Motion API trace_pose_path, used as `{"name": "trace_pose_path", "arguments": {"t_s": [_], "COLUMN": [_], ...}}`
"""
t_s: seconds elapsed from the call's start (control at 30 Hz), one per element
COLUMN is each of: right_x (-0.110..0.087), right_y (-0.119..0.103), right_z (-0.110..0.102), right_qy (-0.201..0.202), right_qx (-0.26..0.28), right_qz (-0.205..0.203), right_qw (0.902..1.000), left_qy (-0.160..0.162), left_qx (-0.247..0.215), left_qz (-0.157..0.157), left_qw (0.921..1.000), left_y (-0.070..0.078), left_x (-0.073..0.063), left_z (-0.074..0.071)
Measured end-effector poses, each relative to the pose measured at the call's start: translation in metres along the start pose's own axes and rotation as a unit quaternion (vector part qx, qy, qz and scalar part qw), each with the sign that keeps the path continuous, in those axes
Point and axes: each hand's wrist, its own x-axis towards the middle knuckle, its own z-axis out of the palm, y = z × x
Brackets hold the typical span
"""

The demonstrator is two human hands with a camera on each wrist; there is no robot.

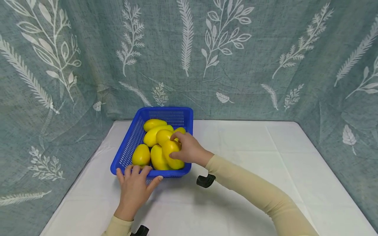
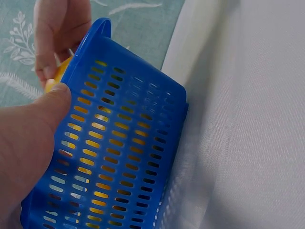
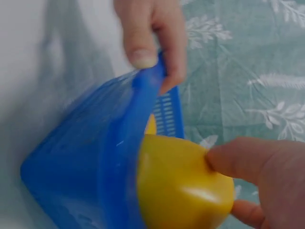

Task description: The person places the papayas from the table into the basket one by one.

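Observation:
A blue plastic basket with slotted walls holds several yellow mangoes, some piled on others. My left hand grips the near rim at its left part, fingers over the edge and thumb outside; the left wrist view shows that thumb against the basket wall. At the basket's right side, my right hand holds a mango between thumb and fingers. That same mango sits beside the rim in the right wrist view. Its underside is hidden, so I cannot tell whether it rests on others.
Under the basket lies a white cloth-covered table, which stretches to the right. A grey-green curtain with white leaf prints stands behind and on both sides. The basket sits near the table's back left edge.

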Motion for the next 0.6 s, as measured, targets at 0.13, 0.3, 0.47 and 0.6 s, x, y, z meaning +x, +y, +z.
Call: {"name": "trace_pose_path", "arguments": {"t_s": [0.13, 0.3, 0.47, 0.6], "right_x": [-0.001, -0.001, -0.002, -0.004], "right_y": [0.003, 0.004, 0.007, 0.013], "right_z": [0.004, 0.005, 0.002, -0.004], "right_qy": [-0.004, 0.001, 0.011, 0.022], "right_qx": [-0.038, -0.044, -0.013, 0.024], "right_qz": [-0.006, 0.003, 0.018, 0.019], "right_qw": [0.9992, 0.999, 0.9997, 0.9993], "left_qy": [-0.004, -0.002, -0.005, -0.015], "left_qx": [-0.001, -0.001, -0.001, -0.002], "left_qz": [-0.003, 0.002, 0.002, -0.006], "left_qw": [1.0, 1.0, 1.0, 0.9999], "left_y": [0.0, -0.001, -0.001, -0.001], "left_x": [0.0, 0.001, 0.001, 0.0], "left_z": [0.001, 0.002, 0.002, 0.001]}}
